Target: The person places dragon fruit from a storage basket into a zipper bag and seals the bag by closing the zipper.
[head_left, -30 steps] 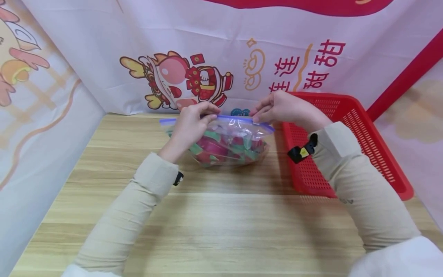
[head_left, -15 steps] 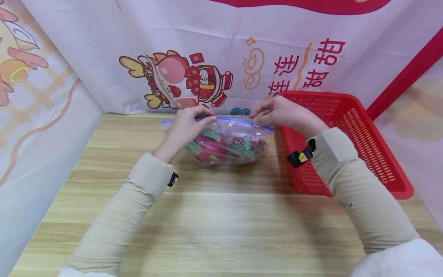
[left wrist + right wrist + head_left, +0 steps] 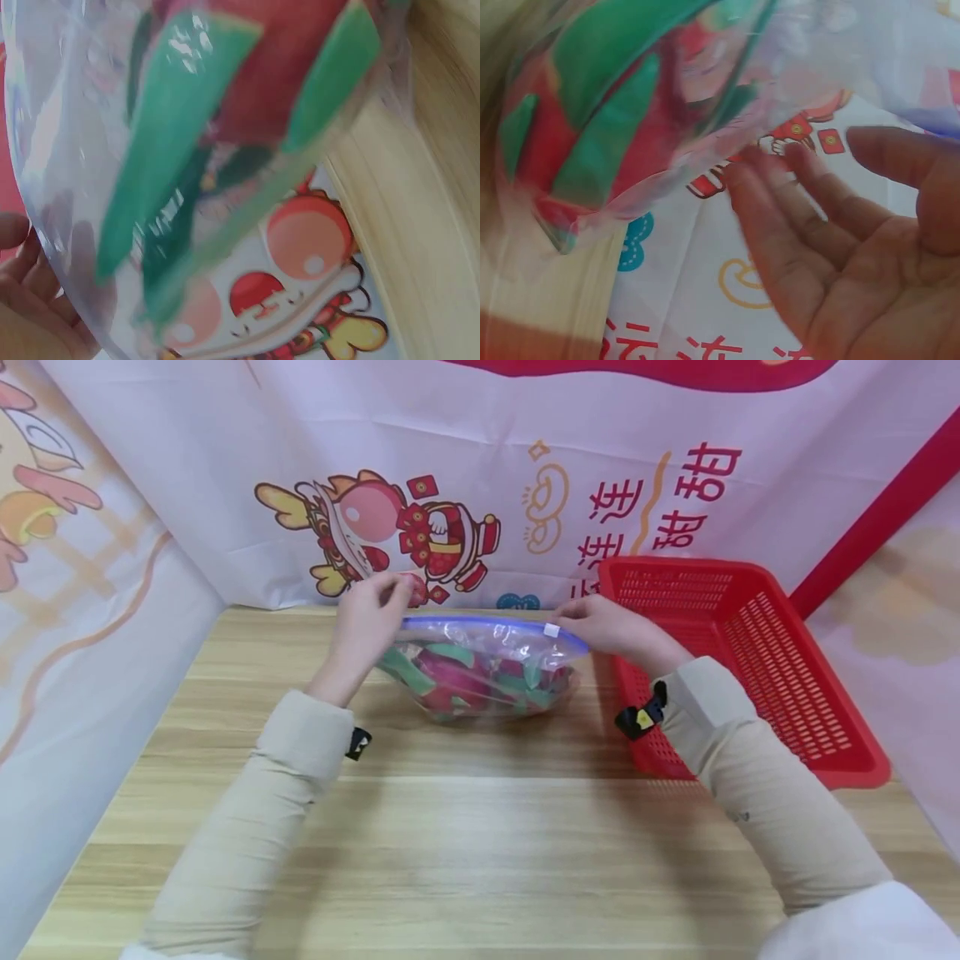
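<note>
A clear zip bag (image 3: pixel 480 647) with a purple top strip stands on the table in the head view. Red dragon fruit (image 3: pixel 450 681) with green scales shows through its film. My left hand (image 3: pixel 367 627) is at the bag's left end, its bent fingertips above the strip. In the left wrist view part of the left hand (image 3: pixel 37 307) lies behind the film; no grip shows. Near a white tab (image 3: pixel 551 630) on the strip is my right hand (image 3: pixel 611 631). The right wrist view has the right hand (image 3: pixel 847 247) with extended fingers and thumb apart, fingertips behind the film.
A red plastic basket (image 3: pixel 813 693) with slotted walls stands at the right, close to the bag. The wooden table (image 3: pixel 450 860) stretches towards me. A white printed cloth (image 3: pixel 465 410) hangs behind, with more printed cloth at the sides.
My left hand has moved left and slightly up from the middle of the strip. My right hand has dropped a little, baring the white tab. The bag stays in place.
</note>
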Demonstrator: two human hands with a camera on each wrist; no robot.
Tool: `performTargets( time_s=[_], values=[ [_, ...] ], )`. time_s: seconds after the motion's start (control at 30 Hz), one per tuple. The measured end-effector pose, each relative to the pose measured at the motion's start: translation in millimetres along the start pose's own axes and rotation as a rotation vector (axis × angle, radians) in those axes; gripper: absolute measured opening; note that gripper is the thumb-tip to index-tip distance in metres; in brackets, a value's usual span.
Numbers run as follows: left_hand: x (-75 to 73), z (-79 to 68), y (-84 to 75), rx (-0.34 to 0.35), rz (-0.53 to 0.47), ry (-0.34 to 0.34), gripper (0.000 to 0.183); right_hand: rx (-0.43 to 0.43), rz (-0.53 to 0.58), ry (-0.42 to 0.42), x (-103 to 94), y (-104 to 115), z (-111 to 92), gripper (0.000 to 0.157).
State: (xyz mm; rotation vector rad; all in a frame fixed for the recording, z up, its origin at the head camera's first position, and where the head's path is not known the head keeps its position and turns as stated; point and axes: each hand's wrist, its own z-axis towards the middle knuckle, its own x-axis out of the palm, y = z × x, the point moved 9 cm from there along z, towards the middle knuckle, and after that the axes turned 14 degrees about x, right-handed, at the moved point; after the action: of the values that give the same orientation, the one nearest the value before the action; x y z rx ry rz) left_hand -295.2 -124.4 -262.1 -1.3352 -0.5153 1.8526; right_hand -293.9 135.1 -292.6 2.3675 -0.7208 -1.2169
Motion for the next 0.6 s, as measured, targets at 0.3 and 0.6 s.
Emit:
performTargets(
  time_s=[0.3,0.6],
  values=[
    [-21.0,-12.4,43.5,-0.120,-0.009,-0.064,0.041,0.010,-0.014,0.053,23.8,-7.8,5.1,0.053],
    [23.1,-31.4,67.8,-0.259,-0.173,0.368,0.067,0.031,0.108,0.234,56.6,-29.6,-4.1,0.080]
  ],
)
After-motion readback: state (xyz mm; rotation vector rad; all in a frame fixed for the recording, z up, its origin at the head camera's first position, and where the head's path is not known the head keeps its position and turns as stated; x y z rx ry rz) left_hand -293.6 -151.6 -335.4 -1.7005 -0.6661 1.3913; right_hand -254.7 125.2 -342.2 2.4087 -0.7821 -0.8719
